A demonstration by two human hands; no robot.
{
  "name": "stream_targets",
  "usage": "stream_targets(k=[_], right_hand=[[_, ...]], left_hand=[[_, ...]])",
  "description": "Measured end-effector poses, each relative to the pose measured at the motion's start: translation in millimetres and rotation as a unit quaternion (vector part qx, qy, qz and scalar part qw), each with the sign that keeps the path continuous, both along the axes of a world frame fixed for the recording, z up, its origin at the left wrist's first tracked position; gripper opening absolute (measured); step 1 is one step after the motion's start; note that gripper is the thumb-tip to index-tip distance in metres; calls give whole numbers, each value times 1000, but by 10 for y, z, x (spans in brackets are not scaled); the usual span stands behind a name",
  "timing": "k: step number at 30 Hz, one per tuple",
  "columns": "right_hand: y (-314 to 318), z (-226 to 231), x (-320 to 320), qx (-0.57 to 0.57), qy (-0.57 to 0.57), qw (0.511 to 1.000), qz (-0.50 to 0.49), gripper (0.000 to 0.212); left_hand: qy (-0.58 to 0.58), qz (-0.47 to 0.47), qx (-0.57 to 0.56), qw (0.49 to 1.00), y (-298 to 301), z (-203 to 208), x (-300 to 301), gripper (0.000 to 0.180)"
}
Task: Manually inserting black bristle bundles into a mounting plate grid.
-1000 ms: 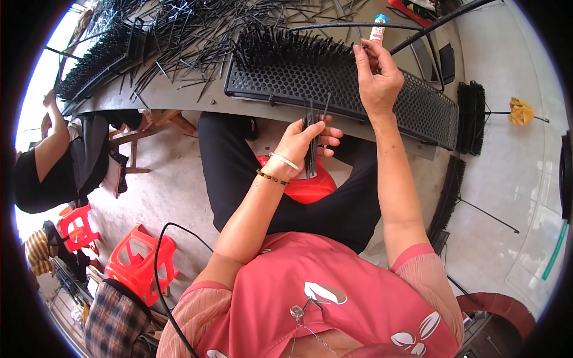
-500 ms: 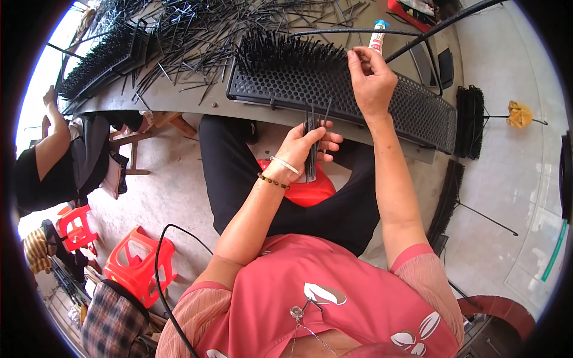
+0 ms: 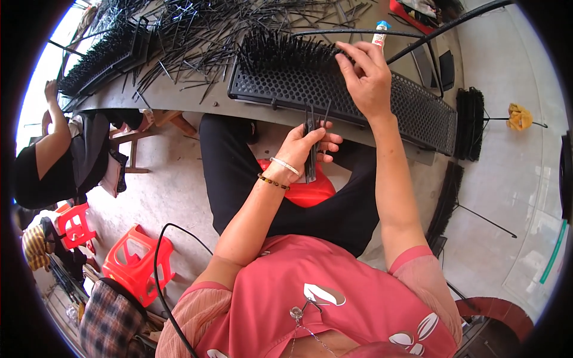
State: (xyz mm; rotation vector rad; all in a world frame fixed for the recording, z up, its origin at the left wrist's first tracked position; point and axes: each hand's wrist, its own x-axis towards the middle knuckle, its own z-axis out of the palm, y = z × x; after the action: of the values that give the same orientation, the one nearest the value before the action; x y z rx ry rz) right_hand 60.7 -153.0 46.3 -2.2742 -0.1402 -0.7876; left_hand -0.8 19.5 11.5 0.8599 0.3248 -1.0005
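Observation:
A long black perforated panel (image 3: 412,113) lies at the table's near edge, its left part filled with upright black bristle-like strips (image 3: 277,52). My right hand (image 3: 370,86) is over the panel at the right end of those strips, thumb and forefinger drawn in close together. Whatever is between these fingertips is too small to make out. Below the panel's front edge, my left hand (image 3: 298,146) holds a bundle of thin black strips (image 3: 311,164) upright between thumb and palm, its other fingers partly spread.
Loose black strips (image 3: 191,45) are heaped across the table's far side. A second bristled panel (image 3: 107,65) lies at left, near another person's hand (image 3: 51,90). A black rod (image 3: 447,27) crosses above the right end. A white tube (image 3: 379,37) stands behind. Red stools (image 3: 137,268) are at lower left.
My right hand has moved slightly left along the row of strips, its fingers now against or just over them. My left hand keeps its place with the bundle.

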Motion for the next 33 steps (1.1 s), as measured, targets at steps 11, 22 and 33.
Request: stream_targets(k=[11,22,33], right_hand=[[-25,-33,22,-5,22,1000,-14,10],[3,6,-200,93,84,992,-32,15],[84,-94,-487,375,374,845,66,20]], left_hand=[[-18,8,-27,999,29,-75,-4,25],[-24,29,-63,997,59,-57,4,27],[-34,-1,-139,990,87,-82,4,30]])
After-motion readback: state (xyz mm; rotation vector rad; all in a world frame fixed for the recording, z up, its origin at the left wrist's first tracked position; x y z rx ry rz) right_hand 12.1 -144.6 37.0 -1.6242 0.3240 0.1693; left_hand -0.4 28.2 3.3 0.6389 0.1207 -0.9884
